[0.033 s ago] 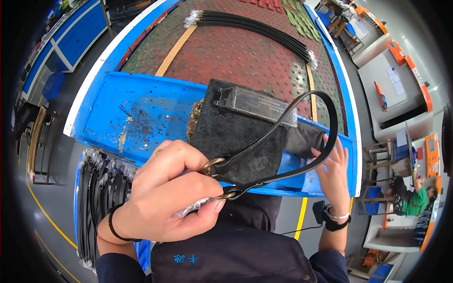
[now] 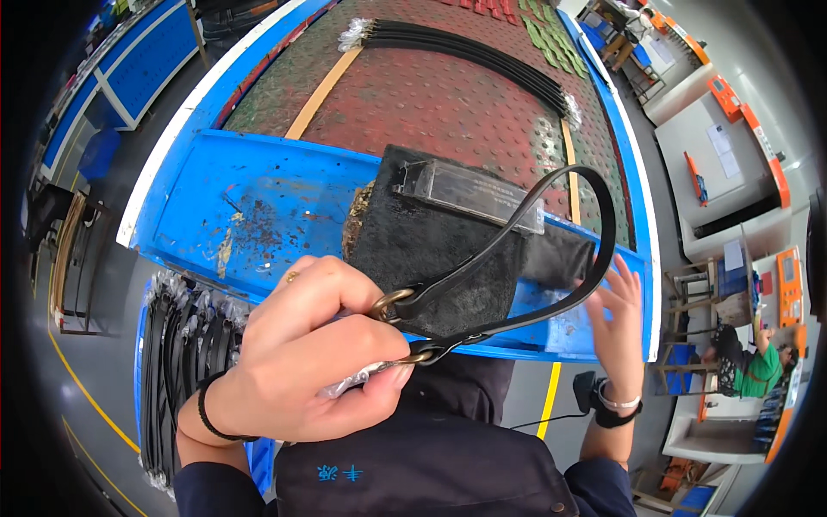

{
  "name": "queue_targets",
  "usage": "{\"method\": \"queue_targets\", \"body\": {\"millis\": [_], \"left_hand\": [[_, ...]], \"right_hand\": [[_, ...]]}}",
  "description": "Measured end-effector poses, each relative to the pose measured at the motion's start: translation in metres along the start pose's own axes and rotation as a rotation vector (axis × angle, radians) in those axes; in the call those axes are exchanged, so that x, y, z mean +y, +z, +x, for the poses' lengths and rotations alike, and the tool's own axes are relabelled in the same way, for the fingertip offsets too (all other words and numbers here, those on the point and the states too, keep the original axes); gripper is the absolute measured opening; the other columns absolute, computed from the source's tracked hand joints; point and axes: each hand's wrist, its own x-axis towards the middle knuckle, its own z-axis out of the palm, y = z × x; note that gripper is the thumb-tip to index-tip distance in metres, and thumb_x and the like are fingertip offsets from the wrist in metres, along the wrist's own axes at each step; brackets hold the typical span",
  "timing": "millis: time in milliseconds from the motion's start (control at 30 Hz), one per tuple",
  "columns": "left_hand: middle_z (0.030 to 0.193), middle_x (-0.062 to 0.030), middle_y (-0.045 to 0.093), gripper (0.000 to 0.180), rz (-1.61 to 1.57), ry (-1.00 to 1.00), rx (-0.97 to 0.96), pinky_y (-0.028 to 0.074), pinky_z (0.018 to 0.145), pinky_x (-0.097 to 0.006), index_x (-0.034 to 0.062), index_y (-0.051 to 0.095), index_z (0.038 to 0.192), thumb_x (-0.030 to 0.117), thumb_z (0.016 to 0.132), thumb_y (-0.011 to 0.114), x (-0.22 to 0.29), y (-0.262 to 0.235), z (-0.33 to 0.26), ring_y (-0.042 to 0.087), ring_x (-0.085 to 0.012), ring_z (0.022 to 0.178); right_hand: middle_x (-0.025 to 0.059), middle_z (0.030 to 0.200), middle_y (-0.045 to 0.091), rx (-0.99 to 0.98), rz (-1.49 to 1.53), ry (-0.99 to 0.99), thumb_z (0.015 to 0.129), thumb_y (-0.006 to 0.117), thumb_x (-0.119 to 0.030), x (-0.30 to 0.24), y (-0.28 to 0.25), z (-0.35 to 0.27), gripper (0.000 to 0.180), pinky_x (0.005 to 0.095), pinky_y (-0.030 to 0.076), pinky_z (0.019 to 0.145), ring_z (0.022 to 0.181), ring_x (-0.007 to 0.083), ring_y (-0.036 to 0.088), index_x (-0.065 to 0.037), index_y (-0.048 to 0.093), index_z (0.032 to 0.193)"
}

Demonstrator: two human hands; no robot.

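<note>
My left hand point(image 2: 301, 370) is closed on the two brass-ringed ends of a black leather strap point(image 2: 551, 194), close to the camera. From there the strap runs out in a long loop over a black felt-covered block point(image 2: 413, 241) that carries a clear plastic bar point(image 2: 469, 194). My right hand point(image 2: 616, 323) is at the loop's far bend with its fingers spread and nothing gripped; whether it touches the strap I cannot tell. A crinkled bit of clear wrap shows under my left fingers.
The block sits on a scuffed blue workbench point(image 2: 258, 207) with a red-brown perforated mat point(image 2: 448, 103) behind it. A bundle of black straps point(image 2: 465, 47) lies across the mat. More black straps point(image 2: 181, 362) hang at lower left. A person in green point(image 2: 741, 362) sits far right.
</note>
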Motion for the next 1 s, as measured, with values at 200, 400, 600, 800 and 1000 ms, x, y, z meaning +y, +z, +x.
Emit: {"method": "queue_targets", "body": {"millis": [200,400,600,800,1000], "left_hand": [[0.075,-0.0065,0.047,0.017,-0.023,0.037,-0.055,0.036,0.055,-0.03,0.0062,0.062,0.071,0.006,0.056,0.07,0.002,0.005,0.005,0.045,-0.02,0.064],[0.075,-0.0058,0.047,0.018,-0.032,0.069,-0.082,0.036,0.057,-0.031,0.0077,0.063,0.072,0.007,0.055,0.07,0.007,0.01,0.007,0.045,-0.0207,0.064],[0.075,-0.0058,0.048,0.02,-0.028,0.083,-0.083,0.037,0.058,-0.031,0.0082,0.064,0.073,0.008,0.055,0.071,0.009,0.008,0.006,0.045,-0.0205,0.064],[0.075,-0.0057,0.048,0.02,-0.02,0.115,-0.071,0.037,0.058,-0.032,0.0084,0.063,0.073,0.008,0.054,0.07,0.008,0.009,0.007,0.045,-0.0208,0.064],[0.074,-0.005,0.048,0.021,0.007,0.146,-0.059,0.037,0.058,-0.033,0.0086,0.063,0.073,0.008,0.053,0.071,0.005,0.01,0.006,0.045,-0.0208,0.063]], "right_hand": [[0.0114,0.108,0.06,0.293,0.432,-0.379,0.091,0.037,-0.048,-0.065,-0.037,-0.014,0.048,0.0474,0.02,0.105,0.119,0.035,0.043,-0.013,0.069,0.095],[0.0039,0.103,0.059,0.036,0.396,-0.639,0.089,0.035,-0.052,-0.087,-0.039,0.002,0.05,0.0484,0.019,0.105,0.114,0.0291,0.046,-0.018,0.067,0.106],[0.0022,0.098,0.059,0.026,0.369,-0.605,0.087,0.033,-0.055,-0.092,-0.038,0.003,0.051,0.0496,0.019,0.105,0.112,0.0285,0.047,-0.02,0.068,0.103],[0.0032,0.101,0.058,0.034,0.361,-0.611,0.089,0.037,-0.051,-0.092,-0.038,0.005,0.048,0.0498,0.02,0.104,0.112,0.0292,0.046,-0.017,0.068,0.104],[0.0047,0.1,0.058,0.081,0.343,-0.563,0.089,0.037,-0.051,-0.089,-0.032,0.008,0.05,0.0509,0.023,0.101,0.11,0.0308,0.048,-0.014,0.068,0.103]]}}
